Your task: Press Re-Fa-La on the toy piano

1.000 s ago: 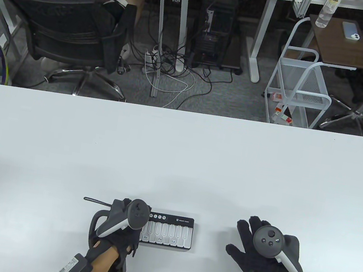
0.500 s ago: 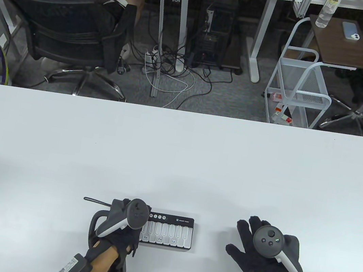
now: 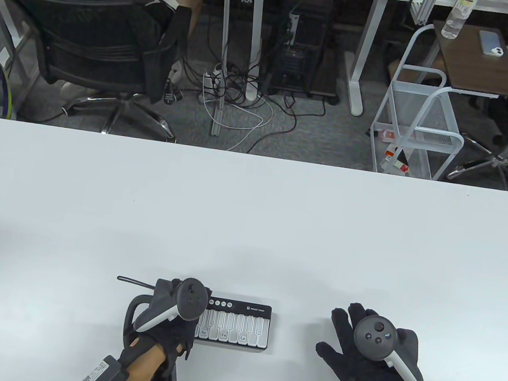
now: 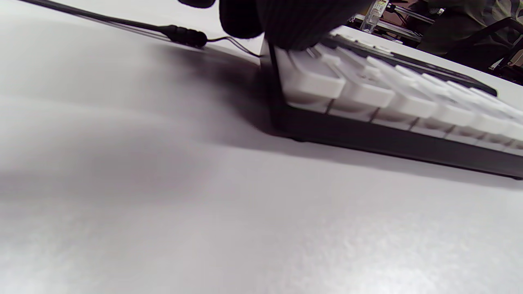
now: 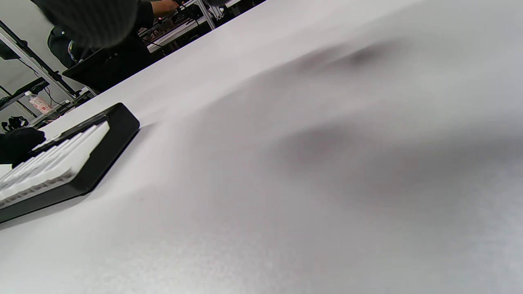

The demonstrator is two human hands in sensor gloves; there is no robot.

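Note:
The toy piano [image 3: 237, 325] is a small black case with white keys, three of them labelled Re, Fa and La along the front. It lies near the table's front edge. My left hand [image 3: 173, 291] rests over the piano's left end. In the left wrist view its gloved fingertips [image 4: 286, 20] touch the top of the leftmost keys of the piano [image 4: 388, 106]. My right hand [image 3: 350, 326] lies flat on the table with fingers spread, well to the right of the piano and holding nothing. The right wrist view shows the piano's right end [image 5: 81, 163].
The white table [image 3: 248, 228] stretches wide beyond the piano. A thin black strap [image 3: 135, 282] lies on the table left of my left hand. Chairs, desks and a white cart stand on the floor past the far edge.
Neither hand nor the piano has moved. Only a person in a chair in the background at the far right has shifted.

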